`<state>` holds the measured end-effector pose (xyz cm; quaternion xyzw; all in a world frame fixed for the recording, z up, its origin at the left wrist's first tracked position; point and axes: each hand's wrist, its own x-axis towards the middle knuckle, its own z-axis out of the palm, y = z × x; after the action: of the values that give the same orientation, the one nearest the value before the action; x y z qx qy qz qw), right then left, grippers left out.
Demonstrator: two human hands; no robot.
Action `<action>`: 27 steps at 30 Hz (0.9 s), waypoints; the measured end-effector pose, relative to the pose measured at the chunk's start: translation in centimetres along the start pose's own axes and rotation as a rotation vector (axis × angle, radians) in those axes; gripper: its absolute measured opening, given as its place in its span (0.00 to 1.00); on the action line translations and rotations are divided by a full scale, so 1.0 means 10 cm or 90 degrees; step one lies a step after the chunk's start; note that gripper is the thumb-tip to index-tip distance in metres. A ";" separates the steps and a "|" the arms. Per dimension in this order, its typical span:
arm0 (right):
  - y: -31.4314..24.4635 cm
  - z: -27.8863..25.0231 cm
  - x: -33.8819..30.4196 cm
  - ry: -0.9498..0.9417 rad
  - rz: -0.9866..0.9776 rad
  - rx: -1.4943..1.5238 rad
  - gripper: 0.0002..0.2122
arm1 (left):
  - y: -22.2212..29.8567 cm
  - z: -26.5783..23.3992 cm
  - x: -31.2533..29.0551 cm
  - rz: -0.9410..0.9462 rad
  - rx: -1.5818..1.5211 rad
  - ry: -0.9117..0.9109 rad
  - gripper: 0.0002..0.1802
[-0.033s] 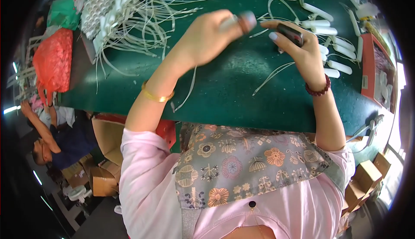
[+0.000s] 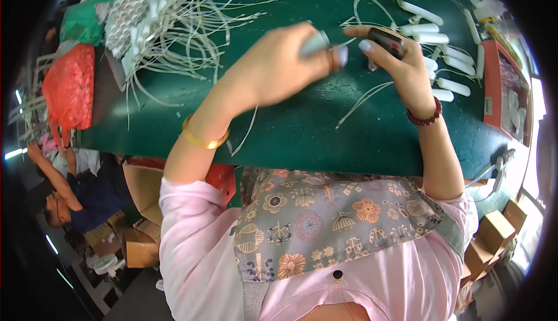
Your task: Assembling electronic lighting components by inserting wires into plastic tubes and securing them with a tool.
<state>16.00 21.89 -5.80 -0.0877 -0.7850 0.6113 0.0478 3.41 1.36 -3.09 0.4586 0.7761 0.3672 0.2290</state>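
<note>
Your left hand (image 2: 279, 65), blurred, grasps a pale tube (image 2: 314, 43). Near it, your right hand (image 2: 406, 65) grips a dark tool (image 2: 386, 41), with white tubes (image 2: 453, 87) just right of that hand. Left of your left hand rests a corded pile (image 2: 135, 16)

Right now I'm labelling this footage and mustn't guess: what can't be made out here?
In the head view:
Left hand: blurred by motion, so its grip is unclear.
Pale cylinder: one end hidden by that hand.
Dark object: partly covered by the right hand, so its kind is unclear.
Heap of white tubes: cut off by the top edge.
</note>
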 end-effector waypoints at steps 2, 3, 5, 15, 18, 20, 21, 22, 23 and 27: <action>0.04 -0.03 0.01 -0.043 -0.013 0.101 0.14 | 0.18 0.07 -0.25 0.116 0.114 -0.064 0.09; 0.01 -0.03 0.00 -0.070 -0.035 0.073 0.19 | 0.25 0.06 -0.28 0.121 0.108 -0.068 0.09; 0.03 -0.02 0.00 -0.094 -0.096 0.037 0.21 | 0.43 -0.05 -0.24 0.073 0.296 -0.072 0.06; 0.07 0.06 -0.05 -0.070 -0.280 -0.201 0.24 | 0.52 -0.14 -0.14 0.064 0.289 -0.070 0.10; 0.08 0.04 -0.04 -0.066 -0.259 -0.195 0.21 | 0.49 -0.22 -0.15 0.080 0.372 -0.112 0.11; 0.09 0.02 -0.05 -0.070 -0.259 -0.214 0.19 | 0.52 -0.20 -0.13 0.059 0.331 -0.123 0.11; 0.08 0.01 -0.05 -0.081 -0.257 -0.242 0.16 | 0.51 -0.20 -0.13 0.047 0.309 -0.120 0.11; 0.07 0.01 -0.06 -0.092 -0.254 -0.270 0.14 | 0.50 -0.20 -0.13 0.034 0.287 -0.117 0.11; 0.07 -0.02 -0.05 -0.093 -0.256 -0.270 0.14 | 0.49 -0.22 -0.12 0.033 0.288 -0.115 0.11; 0.14 -0.36 0.02 -0.035 -0.258 -0.385 0.11 | 0.41 -0.46 -0.14 0.009 0.177 -0.107 0.15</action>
<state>16.60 25.74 -6.30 0.0757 -0.9328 0.3317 0.1186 3.10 -0.22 3.02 0.5202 0.7944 0.2180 0.2252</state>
